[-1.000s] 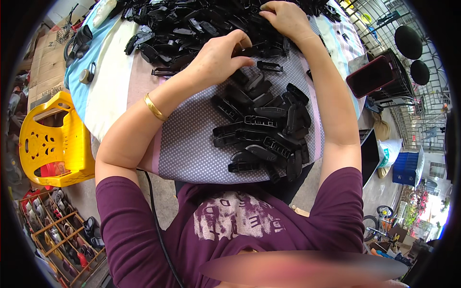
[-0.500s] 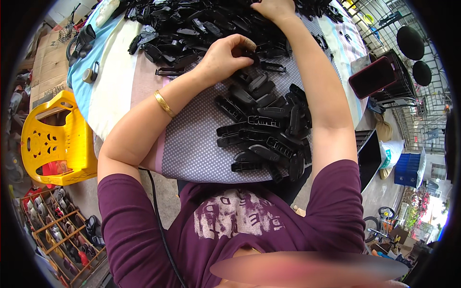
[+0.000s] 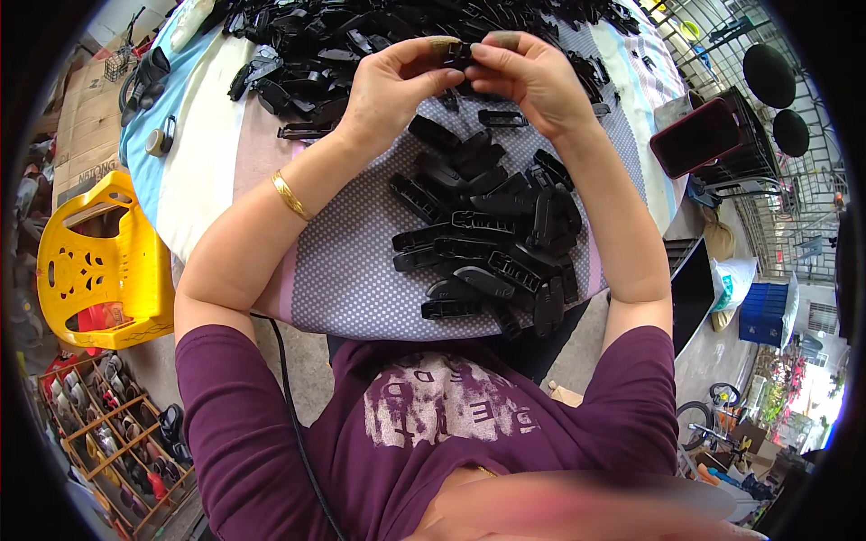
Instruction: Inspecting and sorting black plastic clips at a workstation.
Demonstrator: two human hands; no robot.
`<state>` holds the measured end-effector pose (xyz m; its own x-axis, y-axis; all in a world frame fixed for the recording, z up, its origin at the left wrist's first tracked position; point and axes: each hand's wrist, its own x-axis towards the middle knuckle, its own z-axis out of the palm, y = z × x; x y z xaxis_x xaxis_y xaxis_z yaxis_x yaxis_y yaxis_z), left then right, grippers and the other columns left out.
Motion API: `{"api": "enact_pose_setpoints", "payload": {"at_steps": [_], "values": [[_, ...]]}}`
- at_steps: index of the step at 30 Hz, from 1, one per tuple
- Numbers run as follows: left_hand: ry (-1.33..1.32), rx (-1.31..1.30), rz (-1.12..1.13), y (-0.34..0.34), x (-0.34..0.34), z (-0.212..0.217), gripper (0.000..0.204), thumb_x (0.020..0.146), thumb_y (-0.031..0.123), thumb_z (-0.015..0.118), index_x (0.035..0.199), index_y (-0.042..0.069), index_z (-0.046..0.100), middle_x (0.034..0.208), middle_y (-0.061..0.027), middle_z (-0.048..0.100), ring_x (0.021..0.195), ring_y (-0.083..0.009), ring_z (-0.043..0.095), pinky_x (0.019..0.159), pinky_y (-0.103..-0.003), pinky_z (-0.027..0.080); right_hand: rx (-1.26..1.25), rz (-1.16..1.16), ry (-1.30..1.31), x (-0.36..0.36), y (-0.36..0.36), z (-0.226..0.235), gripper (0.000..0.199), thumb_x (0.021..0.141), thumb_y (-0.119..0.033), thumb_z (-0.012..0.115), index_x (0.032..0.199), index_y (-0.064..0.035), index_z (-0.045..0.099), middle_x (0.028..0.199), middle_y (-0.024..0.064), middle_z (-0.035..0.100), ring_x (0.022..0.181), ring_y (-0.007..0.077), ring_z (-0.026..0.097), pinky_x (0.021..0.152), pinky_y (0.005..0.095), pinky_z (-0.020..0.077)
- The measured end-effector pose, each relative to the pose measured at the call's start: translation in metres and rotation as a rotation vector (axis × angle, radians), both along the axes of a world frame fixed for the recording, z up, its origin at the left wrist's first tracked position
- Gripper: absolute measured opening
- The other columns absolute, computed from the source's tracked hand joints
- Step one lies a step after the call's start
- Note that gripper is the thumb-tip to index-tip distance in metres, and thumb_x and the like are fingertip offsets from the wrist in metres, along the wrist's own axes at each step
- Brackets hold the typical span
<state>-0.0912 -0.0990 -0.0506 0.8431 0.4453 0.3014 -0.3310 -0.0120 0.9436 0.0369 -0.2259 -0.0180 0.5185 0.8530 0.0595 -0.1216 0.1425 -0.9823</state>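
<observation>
Between my two hands, over the far half of the table, is a small black plastic part (image 3: pixel 458 56). My left hand (image 3: pixel 390 95) pinches its left side between thumb and forefinger. The fingertips of my right hand (image 3: pixel 532 81) close on its right side. Tan coverings wrap some fingertips on both hands. Just beyond my hands spreads a large heap of loose black plastic parts (image 3: pixel 307 54). Nearer to me lies a smaller pile of long black plastic pieces (image 3: pixel 487 225). One slotted black piece (image 3: pixel 502 118) rests alone below my right hand.
Striped and dotted cloth covers the table (image 3: pixel 352 288). A yellow plastic chair (image 3: pixel 108 261) stands at the left, above a shoe rack (image 3: pixel 117 442). A dark phone (image 3: pixel 695 142) is at the right, near a wire grid (image 3: pixel 776 198). A black cable (image 3: pixel 287 379) hangs by my left side.
My right hand has come back from the far heap to meet the left hand. My left hand has moved slightly up and away. Both now hold the small black part together.
</observation>
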Motion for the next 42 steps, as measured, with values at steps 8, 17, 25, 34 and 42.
{"api": "enact_pose_setpoints", "payload": {"at_steps": [8, 17, 25, 34, 42], "values": [[0.045, -0.018, 0.029, 0.001, -0.002, 0.005, 0.031, 0.078, -0.001, 0.064, 0.11, 0.001, 0.06, 0.095, -0.0067, 0.064, 0.084, -0.0105, 0.06, 0.077, -0.022, 0.049, -0.127, 0.086, 0.003, -0.006, -0.011, -0.002, 0.025, 0.084, -0.02, 0.062, 0.101, -0.0024, 0.059, 0.083, 0.0061, 0.063, 0.07, 0.0151, 0.065, 0.058, 0.021, 0.053], [0.011, 0.103, -0.013, 0.006, -0.005, 0.014, 0.032, 0.08, -0.001, 0.061, 0.111, 0.005, 0.061, 0.098, -0.0042, 0.064, 0.087, -0.0089, 0.059, 0.08, -0.021, 0.047, -0.061, 0.005, -0.103, -0.015, -0.009, -0.004, 0.022, 0.087, -0.019, 0.058, 0.101, -0.0015, 0.057, 0.084, 0.0066, 0.062, 0.069, 0.0173, 0.065, 0.057, 0.023, 0.0537], [-0.127, 0.044, -0.011, 0.005, 0.0, 0.011, 0.035, 0.081, 0.002, 0.062, 0.115, 0.0, 0.056, 0.101, -0.0086, 0.063, 0.089, -0.013, 0.061, 0.082, -0.025, 0.05, -0.011, -0.19, -0.413, -0.034, -0.008, -0.006, 0.029, 0.087, -0.023, 0.059, 0.102, 0.0022, 0.055, 0.085, 0.0093, 0.062, 0.069, 0.0163, 0.065, 0.059, 0.0226, 0.0529], [-0.069, -0.112, -0.205, 0.018, -0.004, 0.016, 0.033, 0.085, 0.004, 0.056, 0.118, 0.004, 0.055, 0.106, -0.0122, 0.061, 0.101, -0.0199, 0.058, 0.093, -0.03, 0.043, -0.109, -0.011, -0.788, -0.029, -0.013, -0.005, 0.024, 0.086, -0.018, 0.06, 0.098, 0.0026, 0.059, 0.083, 0.0066, 0.065, 0.072, 0.0117, 0.063, 0.065, 0.0222, 0.0486], [-0.155, 0.086, -0.164, 0.014, -0.006, 0.021, 0.033, 0.084, 0.002, 0.057, 0.117, 0.003, 0.055, 0.103, -0.0132, 0.062, 0.1, -0.0211, 0.059, 0.094, -0.032, 0.043, 0.062, -0.237, -1.172, -0.035, -0.014, -0.006, 0.018, 0.08, -0.011, 0.064, 0.093, 0.0018, 0.061, 0.07, 0.0111, 0.062, 0.057, 0.0144, 0.058, 0.053, 0.0243, 0.0446]]}}
